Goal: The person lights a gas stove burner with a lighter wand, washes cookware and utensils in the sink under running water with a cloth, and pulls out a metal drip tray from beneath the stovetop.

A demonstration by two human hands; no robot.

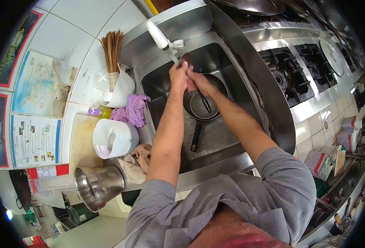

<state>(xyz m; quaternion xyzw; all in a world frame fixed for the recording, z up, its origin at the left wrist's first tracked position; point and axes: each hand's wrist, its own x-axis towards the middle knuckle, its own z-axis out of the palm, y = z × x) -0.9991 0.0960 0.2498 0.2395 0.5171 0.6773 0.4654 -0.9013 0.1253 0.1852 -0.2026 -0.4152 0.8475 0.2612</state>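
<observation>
Left hand point(178, 77): was curled around a dark tool point(185, 59)
Right hand point(200, 81): was curled around it too
Pan point(195, 108): sat below, in the sink point(222, 134)

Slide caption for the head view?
Left hand and right hand with a dark utensil near the tap, pan in sink.

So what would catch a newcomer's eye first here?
Probably the person's bare left hand and right hand, close together at a dark rounded utensil near the white tap, above the grey steel sink. After that, likely the bundle of thin brown sticks standing at the white plastic container left of the sink, and the crumpled purple cloth just below it in the picture.
</observation>
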